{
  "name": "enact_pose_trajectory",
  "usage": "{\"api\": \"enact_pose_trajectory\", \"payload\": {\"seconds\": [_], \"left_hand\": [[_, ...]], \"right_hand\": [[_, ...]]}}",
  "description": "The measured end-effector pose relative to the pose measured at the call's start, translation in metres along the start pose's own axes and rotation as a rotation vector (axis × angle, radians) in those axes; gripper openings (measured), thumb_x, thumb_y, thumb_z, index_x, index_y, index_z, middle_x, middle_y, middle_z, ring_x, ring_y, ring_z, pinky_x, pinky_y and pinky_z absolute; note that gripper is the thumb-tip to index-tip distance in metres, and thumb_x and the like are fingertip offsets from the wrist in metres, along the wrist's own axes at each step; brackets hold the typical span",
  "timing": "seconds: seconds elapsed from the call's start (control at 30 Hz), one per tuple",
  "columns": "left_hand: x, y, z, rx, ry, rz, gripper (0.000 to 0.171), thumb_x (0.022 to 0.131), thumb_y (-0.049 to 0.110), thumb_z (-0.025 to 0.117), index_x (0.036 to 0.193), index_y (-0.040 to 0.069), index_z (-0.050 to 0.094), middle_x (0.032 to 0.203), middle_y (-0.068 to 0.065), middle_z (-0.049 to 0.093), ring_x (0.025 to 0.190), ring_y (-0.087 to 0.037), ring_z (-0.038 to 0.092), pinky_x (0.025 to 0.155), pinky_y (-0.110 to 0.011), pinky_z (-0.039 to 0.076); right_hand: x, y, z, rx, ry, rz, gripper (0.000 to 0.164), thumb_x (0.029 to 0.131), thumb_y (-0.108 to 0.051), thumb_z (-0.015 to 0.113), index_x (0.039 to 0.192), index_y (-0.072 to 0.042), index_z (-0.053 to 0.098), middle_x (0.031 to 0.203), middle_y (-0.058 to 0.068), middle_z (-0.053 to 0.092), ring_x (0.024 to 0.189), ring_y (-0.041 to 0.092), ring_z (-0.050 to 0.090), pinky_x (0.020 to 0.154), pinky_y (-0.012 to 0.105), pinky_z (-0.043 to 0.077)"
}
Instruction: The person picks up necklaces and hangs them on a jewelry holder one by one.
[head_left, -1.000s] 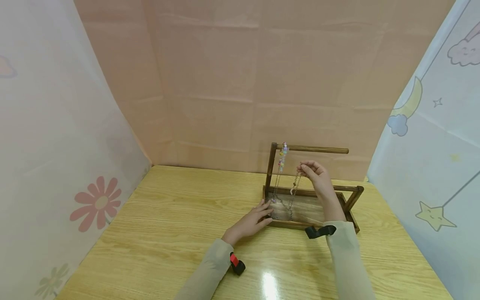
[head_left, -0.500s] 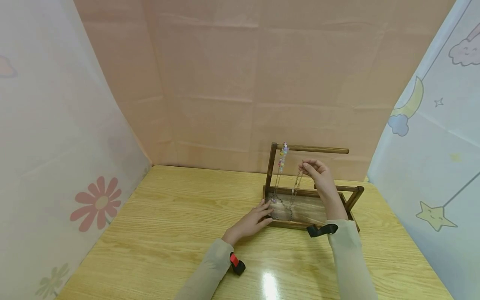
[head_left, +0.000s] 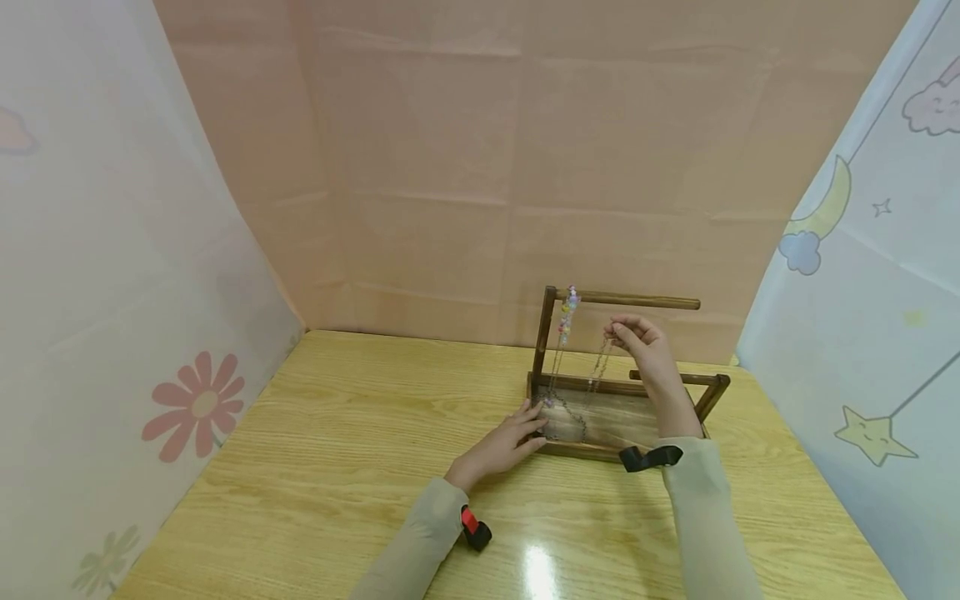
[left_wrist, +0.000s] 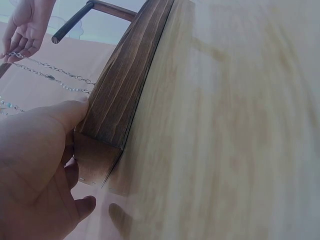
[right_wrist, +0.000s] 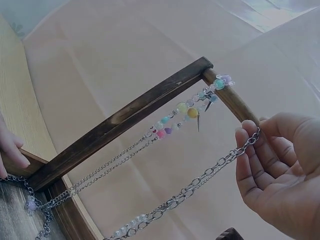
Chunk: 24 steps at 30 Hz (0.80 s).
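Note:
A dark brown wooden jewelry stand (head_left: 592, 453) has a tray base and two bars at different heights. My left hand (head_left: 497, 446) holds its front left corner, thumb by the front wall (left_wrist: 125, 75) and fingertips over the rim. Above the tray, my right hand (head_left: 647, 346) pinches a silver chain necklace (right_wrist: 200, 180) between thumb and fingers. Its doubled strands slope down, with small clear beads (right_wrist: 132, 225) low on them. A second necklace with pastel beads (right_wrist: 190, 112) hangs over the upper bar near its post, its chain reaching down into the tray.
The upper bar (head_left: 637, 300) ends free on the right, above my right hand. A lower bar (head_left: 693, 378) joins a short post at the stand's right end. More chain (head_left: 582, 427) lies in the tray. Pink sheeting (head_left: 420, 208) stands behind the wooden table (head_left: 337, 467).
My right hand has moved right and slightly up, drawing the chain necklace along with it. The left hand keeps its place at the stand's corner.

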<state>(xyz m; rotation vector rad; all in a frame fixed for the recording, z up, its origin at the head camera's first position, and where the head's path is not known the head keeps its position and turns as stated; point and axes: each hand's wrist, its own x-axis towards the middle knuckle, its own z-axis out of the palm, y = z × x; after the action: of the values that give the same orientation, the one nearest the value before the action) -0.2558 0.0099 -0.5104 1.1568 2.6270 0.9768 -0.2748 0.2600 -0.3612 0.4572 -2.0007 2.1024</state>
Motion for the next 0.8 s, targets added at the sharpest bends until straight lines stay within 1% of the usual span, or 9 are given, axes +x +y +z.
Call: {"api": "enact_pose_trajectory", "payload": {"seconds": [0.2, 0.4, 0.6, 0.8], "left_hand": [[0.0, -0.001, 0.0, -0.007, -0.008, -0.004, 0.054, 0.1, 0.04, 0.035, 0.144, 0.008, 0.035, 0.155, -0.005, 0.014, 0.143, -0.027, 0.004, 0.111, -0.055, 0.016], [0.0, -0.001, 0.0, -0.017, -0.002, -0.008, 0.052, 0.1, 0.038, 0.036, 0.144, 0.009, 0.035, 0.156, -0.003, 0.013, 0.144, -0.026, 0.003, 0.112, -0.054, 0.015], [0.0, -0.002, 0.001, -0.018, 0.0, -0.005, 0.051, 0.101, 0.036, 0.037, 0.143, 0.009, 0.035, 0.156, -0.004, 0.014, 0.144, -0.026, 0.003, 0.112, -0.054, 0.016], [0.0, -0.001, 0.0, -0.012, 0.001, -0.002, 0.052, 0.1, 0.038, 0.036, 0.143, 0.008, 0.036, 0.156, -0.003, 0.014, 0.143, -0.027, 0.004, 0.112, -0.054, 0.016]], "right_hand": [[0.004, 0.008, -0.01, -0.001, 0.011, 0.011, 0.012, 0.096, -0.007, 0.05, 0.103, -0.008, 0.059, 0.093, -0.004, 0.066, 0.087, 0.006, 0.062, 0.077, 0.016, 0.05], [0.009, 0.014, -0.016, -0.001, 0.022, -0.018, 0.012, 0.095, -0.007, 0.051, 0.102, -0.009, 0.06, 0.094, -0.003, 0.067, 0.088, 0.006, 0.063, 0.075, 0.015, 0.05], [0.008, 0.011, -0.017, -0.016, 0.035, -0.012, 0.012, 0.094, -0.01, 0.053, 0.104, -0.01, 0.061, 0.094, -0.003, 0.067, 0.088, 0.006, 0.063, 0.076, 0.016, 0.05], [0.005, 0.007, -0.019, -0.002, 0.028, -0.025, 0.014, 0.094, -0.01, 0.053, 0.106, -0.006, 0.059, 0.094, -0.003, 0.067, 0.088, 0.007, 0.063, 0.078, 0.017, 0.05]]}}
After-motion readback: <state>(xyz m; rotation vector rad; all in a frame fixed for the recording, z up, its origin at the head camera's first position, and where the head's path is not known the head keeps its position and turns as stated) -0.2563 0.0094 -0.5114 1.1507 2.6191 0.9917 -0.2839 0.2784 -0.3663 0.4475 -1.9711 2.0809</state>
